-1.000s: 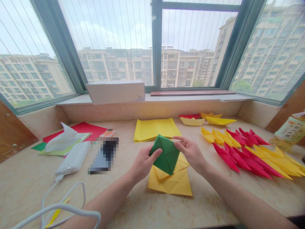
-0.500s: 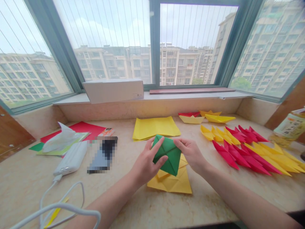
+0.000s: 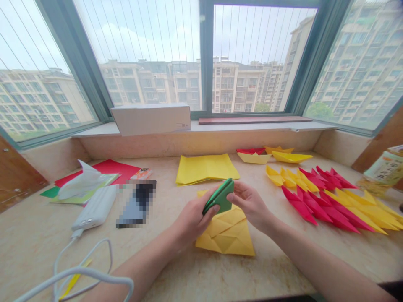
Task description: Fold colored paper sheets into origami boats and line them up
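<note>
Hands (image 3: 195, 213) (image 3: 253, 204) holding green paper (image 3: 224, 201), jar (image 3: 384, 168), yellowish contents (image 3: 373, 187)

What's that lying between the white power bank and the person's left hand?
In the head view, a pixelated, phone-like object lies on the counter between the power bank and the left hand, which holds the green folded paper.

the green paper (image 3: 222, 198), earlier square to view, now looks narrower, its layered edge uppermost.
</note>
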`<state>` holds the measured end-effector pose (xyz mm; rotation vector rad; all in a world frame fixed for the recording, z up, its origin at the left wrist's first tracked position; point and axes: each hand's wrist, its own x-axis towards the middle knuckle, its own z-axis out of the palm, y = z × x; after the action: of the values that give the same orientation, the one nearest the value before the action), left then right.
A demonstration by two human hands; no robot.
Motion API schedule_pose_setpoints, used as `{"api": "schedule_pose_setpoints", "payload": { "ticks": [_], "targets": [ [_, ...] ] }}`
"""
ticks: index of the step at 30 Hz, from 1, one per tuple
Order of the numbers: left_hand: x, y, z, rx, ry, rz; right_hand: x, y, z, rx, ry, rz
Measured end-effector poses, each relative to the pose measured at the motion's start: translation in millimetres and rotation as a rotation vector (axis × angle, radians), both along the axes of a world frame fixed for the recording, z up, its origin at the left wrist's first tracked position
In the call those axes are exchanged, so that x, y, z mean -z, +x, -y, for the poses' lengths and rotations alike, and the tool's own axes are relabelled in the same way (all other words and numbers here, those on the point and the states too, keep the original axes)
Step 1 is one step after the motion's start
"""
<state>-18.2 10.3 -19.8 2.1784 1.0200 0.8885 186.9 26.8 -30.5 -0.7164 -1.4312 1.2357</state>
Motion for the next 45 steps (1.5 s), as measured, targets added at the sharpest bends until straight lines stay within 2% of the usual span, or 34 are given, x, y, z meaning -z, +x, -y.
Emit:
{"api": "schedule_pose_setpoints", "payload": {
  "ticks": [3,8,14,18,20,23,26,28,30,35,41,45],
  "targets": [
    [3.0,3.6,3.2,0.046,-0.084,-0.004,1.7,1.9,-2.4,0.088,0.053,0.096],
    [4.4,10.6,9.2,0.079,-0.256,0.161,-0.6,2.2,2.7,-0.013,0.025,0.145],
    [-5.7,15.4,13.5,0.06,-0.341,0.297,-6.2,-0.5,14.5,0.129,0.069,0.271],
    [-2.0,16.4,12.7,0.034,-0.394,0.359,-6.0,-4.5,18.7,0.152,0.064,0.291],
    [1.2,16.6,11.7,-0.014,-0.371,0.381,-4.4,-5.9,19.0,0.18,0.061,0.283],
    [2.8,15.3,8.3,-0.145,-0.18,0.364,-3.6,-7.0,19.0,0.199,0.069,0.278],
    [0.3,11.7,2.9,-0.237,-0.027,0.339,-6.1,-7.4,20.0,0.136,0.094,0.239],
    [-2.2,8.9,-0.4,-0.228,-0.041,0.364,-7.8,-7.8,20.4,0.098,0.129,0.206],
    [-4.2,6.6,-2.6,-0.196,-0.101,0.378,-7.5,-8.1,19.6,0.076,0.12,0.164],
    [-6.5,6.8,-1.7,-0.152,-0.253,0.379,-2.5,-6.9,14.6,-0.081,-0.05,0.081],
    [-7.8,9.2,1.9,0.033,-0.575,0.543,-11.6,-0.6,15.8,-0.251,-0.11,0.09],
    [-10.5,8.5,3.9,0.103,-0.624,0.562,-16.6,2.6,17.5,-0.296,-0.207,0.032]
  ]
}}
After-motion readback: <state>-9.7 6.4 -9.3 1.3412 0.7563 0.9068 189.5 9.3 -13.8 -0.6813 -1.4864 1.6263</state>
